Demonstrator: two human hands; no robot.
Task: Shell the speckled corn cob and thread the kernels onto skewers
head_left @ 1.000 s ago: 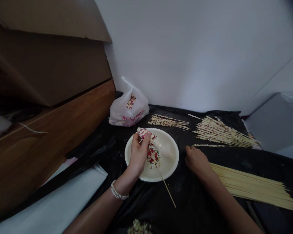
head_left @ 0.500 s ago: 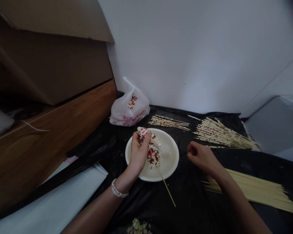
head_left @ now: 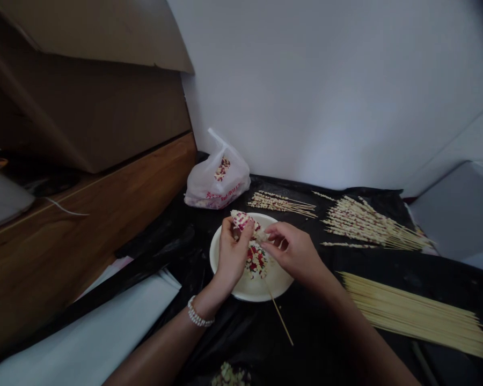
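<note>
Above a white bowl [head_left: 279,287], my left hand [head_left: 232,251] is closed around a bundle of white and pink beaded pieces [head_left: 241,220]. My right hand [head_left: 292,247] is at the bundle's right end, its fingers pinched together there; whether they grip the bundle or something smaller is hard to tell. Small red, cream and dark pieces [head_left: 256,260] lie in the bowl below the hands. One thin wooden stick [head_left: 280,316] leans over the bowl's near rim onto the black sheet.
Behind the bowl are a tied plastic bag [head_left: 217,185] and a small group of beaded sticks [head_left: 271,202]. A larger beaded pile [head_left: 358,222] and bare sticks [head_left: 414,311] lie right. A cardboard box [head_left: 116,107] stands left; small pale pieces [head_left: 229,375] are at the near edge.
My right hand has moved left from beside the bowl to the right end of the bundle. My left hand keeps its hold, and the view has shifted slightly.
</note>
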